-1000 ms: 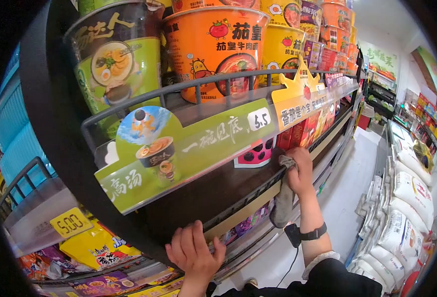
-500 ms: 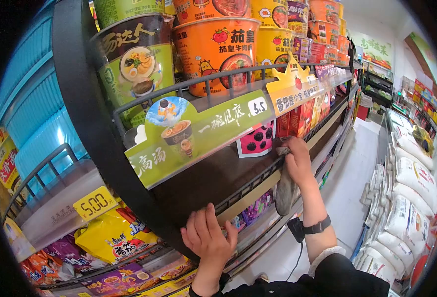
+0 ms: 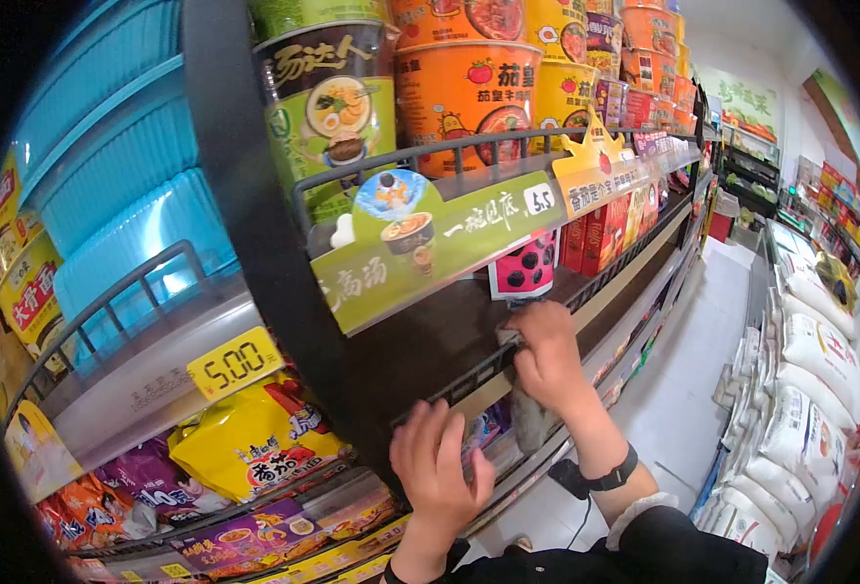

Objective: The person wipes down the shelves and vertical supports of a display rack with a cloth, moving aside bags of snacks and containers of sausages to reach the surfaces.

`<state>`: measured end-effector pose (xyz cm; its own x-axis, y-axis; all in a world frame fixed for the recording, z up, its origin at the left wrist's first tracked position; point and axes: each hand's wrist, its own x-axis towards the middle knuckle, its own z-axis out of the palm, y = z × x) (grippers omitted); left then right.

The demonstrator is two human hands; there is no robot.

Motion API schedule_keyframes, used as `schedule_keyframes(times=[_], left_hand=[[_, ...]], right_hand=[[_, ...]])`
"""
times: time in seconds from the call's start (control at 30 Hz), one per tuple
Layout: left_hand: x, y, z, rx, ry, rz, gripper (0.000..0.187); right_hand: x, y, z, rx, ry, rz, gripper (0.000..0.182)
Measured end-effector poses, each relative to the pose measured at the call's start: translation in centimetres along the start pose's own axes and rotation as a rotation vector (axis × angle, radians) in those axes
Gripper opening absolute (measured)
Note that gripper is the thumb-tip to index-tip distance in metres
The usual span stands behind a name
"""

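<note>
My right hand (image 3: 547, 357) grips a grey cloth (image 3: 527, 420) over the wire rail (image 3: 480, 376) along a dark shelf's (image 3: 415, 348) front edge; the cloth's lower part hangs outside the rail. Just behind that hand stands a pink-and-white packet (image 3: 524, 270) with dark round fruit on it. My left hand (image 3: 438, 467) holds nothing. Its fingers are stretched out at the near end of the same rail, with the thumb apart.
Above, cup noodles such as an orange tub (image 3: 464, 102) stand behind a green price strip (image 3: 430, 251). Red boxes (image 3: 595, 243) stand further along my shelf. A dark post (image 3: 255, 214) rises at left, near a yellow noodle bag (image 3: 255, 443). White sacks (image 3: 807, 419) line the aisle's right.
My right hand has drawn the cloth along the rail toward my left hand. The view has shifted, so the shelf sits further right. My left hand stays at the rail's near end.
</note>
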<state>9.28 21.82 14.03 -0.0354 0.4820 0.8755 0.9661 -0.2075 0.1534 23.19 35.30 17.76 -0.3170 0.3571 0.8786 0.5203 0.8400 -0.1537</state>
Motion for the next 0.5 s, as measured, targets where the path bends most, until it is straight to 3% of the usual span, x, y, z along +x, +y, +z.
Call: schedule_keyframes(times=[0.07,0.13,0.37,0.5], left_hand=[[-1.5,-0.9,0.5,-0.481,0.224,0.117,0.049],[-1.7,-1.1,-0.6,-0.409,0.228,0.148,0.046],[-3.7,-2.1,-3.1,-0.473,0.242,0.256,0.04],[-4.5,-2.4,-4.3,-0.505,0.187,0.189,0.041]], right_hand=[[0.1,-1.4,0.8,-0.02,0.027,-0.061,0.024],[0.1,-3.4,1.2,0.012,0.065,-0.151,0.027],[-1.0,-10.6,3.8,0.13,-0.007,-0.155,0.034],[-1.2,-12.4,4.7,0.202,0.082,-0.154,0.036]])
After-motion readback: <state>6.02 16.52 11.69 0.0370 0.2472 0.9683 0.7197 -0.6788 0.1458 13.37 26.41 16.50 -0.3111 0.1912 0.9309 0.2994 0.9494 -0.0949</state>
